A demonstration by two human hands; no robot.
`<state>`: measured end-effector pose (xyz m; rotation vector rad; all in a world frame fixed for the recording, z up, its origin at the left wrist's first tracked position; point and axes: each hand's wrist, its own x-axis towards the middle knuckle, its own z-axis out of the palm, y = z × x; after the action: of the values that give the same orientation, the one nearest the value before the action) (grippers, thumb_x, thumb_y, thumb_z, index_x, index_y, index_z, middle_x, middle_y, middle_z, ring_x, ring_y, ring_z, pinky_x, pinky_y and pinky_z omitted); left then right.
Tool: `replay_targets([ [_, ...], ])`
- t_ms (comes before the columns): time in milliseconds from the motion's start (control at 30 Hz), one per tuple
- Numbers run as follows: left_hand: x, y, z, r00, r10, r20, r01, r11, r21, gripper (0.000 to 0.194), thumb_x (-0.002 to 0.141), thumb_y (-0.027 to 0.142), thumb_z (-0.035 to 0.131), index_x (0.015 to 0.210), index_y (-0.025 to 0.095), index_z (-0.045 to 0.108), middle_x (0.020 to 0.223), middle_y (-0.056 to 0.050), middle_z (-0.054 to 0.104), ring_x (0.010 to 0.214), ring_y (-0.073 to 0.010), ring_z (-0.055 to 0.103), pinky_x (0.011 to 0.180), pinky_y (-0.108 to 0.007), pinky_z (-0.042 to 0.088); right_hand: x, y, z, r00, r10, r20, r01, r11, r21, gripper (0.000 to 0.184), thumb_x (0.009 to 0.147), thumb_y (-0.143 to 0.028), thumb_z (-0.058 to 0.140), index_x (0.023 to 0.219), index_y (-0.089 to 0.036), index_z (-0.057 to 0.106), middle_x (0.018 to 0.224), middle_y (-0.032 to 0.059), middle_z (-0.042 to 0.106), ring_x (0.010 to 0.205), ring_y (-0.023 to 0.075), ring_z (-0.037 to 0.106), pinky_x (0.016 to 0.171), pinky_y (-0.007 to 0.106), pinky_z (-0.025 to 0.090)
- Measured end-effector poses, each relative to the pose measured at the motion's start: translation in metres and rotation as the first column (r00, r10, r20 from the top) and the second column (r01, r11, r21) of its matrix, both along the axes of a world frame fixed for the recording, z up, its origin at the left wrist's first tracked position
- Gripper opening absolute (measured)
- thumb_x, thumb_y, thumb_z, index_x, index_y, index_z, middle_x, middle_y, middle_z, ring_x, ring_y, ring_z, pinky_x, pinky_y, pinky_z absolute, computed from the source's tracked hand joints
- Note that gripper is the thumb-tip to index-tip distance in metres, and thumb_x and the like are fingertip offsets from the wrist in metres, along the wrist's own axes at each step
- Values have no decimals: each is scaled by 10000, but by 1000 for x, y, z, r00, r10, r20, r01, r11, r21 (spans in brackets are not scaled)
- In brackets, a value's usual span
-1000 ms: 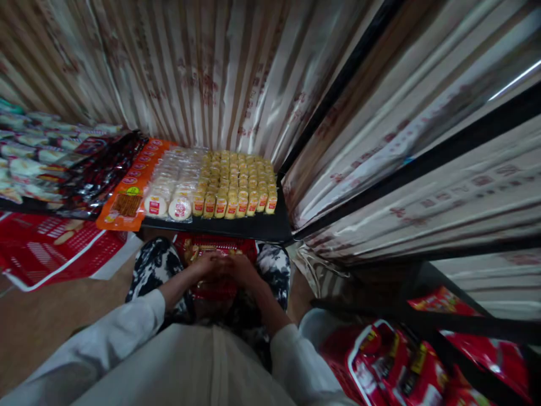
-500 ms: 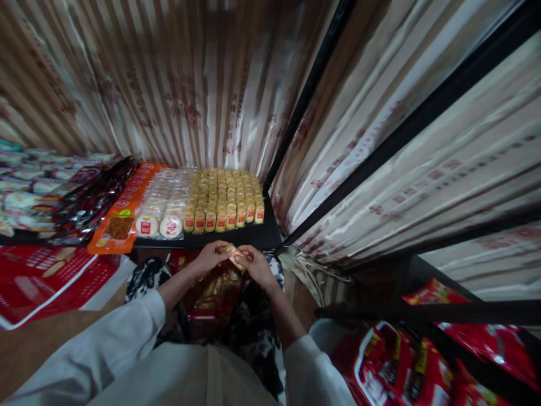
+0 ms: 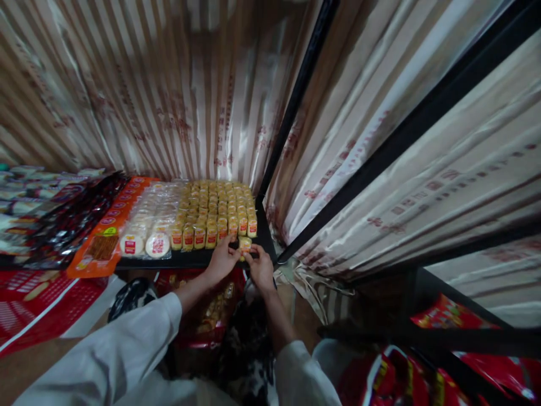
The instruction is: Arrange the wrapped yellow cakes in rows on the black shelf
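My left hand (image 3: 222, 260) and my right hand (image 3: 260, 265) meet at the front edge of a low black shelf (image 3: 186, 259). Together they pinch one small yellow wrapped snack (image 3: 245, 243) and hold it just in front of the rows of like yellow snacks (image 3: 217, 208) on the shelf. Both hands have their fingers closed on it. Under my forearms, on my lap, lies an open red bag (image 3: 211, 316) with more of these snacks inside.
Left of the yellow rows lie clear packs of round white cakes (image 3: 146, 225), an orange pack (image 3: 99, 248) and dark packets (image 3: 71, 217). Striped glossy curtain (image 3: 169, 96) backs the shelf. Black rack bars (image 3: 422, 118) cross at right, with red bags (image 3: 397, 378) below. A red-printed sheet (image 3: 34, 293) lies at left.
Both hands rose from the red bag on my lap, took a yellow snack out, and carried it forward to the shelf's front edge. The view tipped down toward the shelf.
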<state>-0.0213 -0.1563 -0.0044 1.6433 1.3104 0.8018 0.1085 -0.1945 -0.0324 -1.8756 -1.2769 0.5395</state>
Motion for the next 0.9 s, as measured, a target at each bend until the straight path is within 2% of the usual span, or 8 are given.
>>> replay_targets([
  [100, 10, 0, -8, 999, 25, -22, -23, 998, 64, 425, 777, 119, 481, 1201, 143, 515, 1162, -107, 561, 930, -147, 598, 849, -286, 492, 6, 22, -2, 996, -72, 43, 71, 997, 33, 303, 775, -345, 554, 1019, -172, 599, 930, 67, 679, 842, 204, 594, 752, 308, 454],
  [200, 17, 1, -14, 998, -5, -63, 11, 995, 97, 357, 799, 118, 458, 1136, 183, 555, 1149, -76, 573, 1082, -167, 549, 971, -321, 437, 6, 39, -2, 992, -105, 77, 101, 993, 55, 291, 785, -329, 544, 1025, -170, 588, 955, 79, 676, 903, 209, 588, 810, 320, 435],
  [433, 27, 11, -23, 998, -21, -62, 22, 1000, 19, 388, 801, 117, 449, 1179, 146, 531, 1246, -102, 539, 1132, -166, 527, 1031, -314, 386, -1, 56, -11, 996, -72, 47, 72, 997, 11, 288, 816, -303, 513, 1081, -193, 491, 929, 44, 656, 809, 173, 612, 712, 276, 456],
  [600, 27, 15, -32, 1000, -21, -14, 21, 1000, 17, 427, 784, 97, 444, 1199, 152, 527, 1263, -94, 540, 1199, -171, 479, 1054, -326, 365, -2, 58, -18, 996, -60, 64, 56, 996, 68, 239, 856, -347, 432, 994, -175, 526, 1002, 92, 590, 794, 169, 602, 706, 292, 481],
  [767, 25, 14, -35, 999, -39, 6, 39, 999, -12, 425, 808, 138, 439, 1221, 177, 532, 1270, -82, 541, 1188, -169, 493, 1061, -326, 359, -4, 53, -21, 997, -69, -34, 74, 985, 158, 283, 862, -338, 425, 1063, -159, 513, 1106, 135, 511, 905, 182, 582, 736, 300, 513],
  [900, 25, 12, -34, 999, -34, 33, 34, 999, -10, 390, 851, 201, 414, 1218, 168, 541, 1233, -93, 561, 1146, -169, 522, 1040, -320, 384, 1, 51, -27, 992, -114, 45, 101, 970, 223, 294, 863, -318, 411, 1072, -152, 535, 1148, 150, 506, 1084, 227, 496, 831, 350, 493],
])
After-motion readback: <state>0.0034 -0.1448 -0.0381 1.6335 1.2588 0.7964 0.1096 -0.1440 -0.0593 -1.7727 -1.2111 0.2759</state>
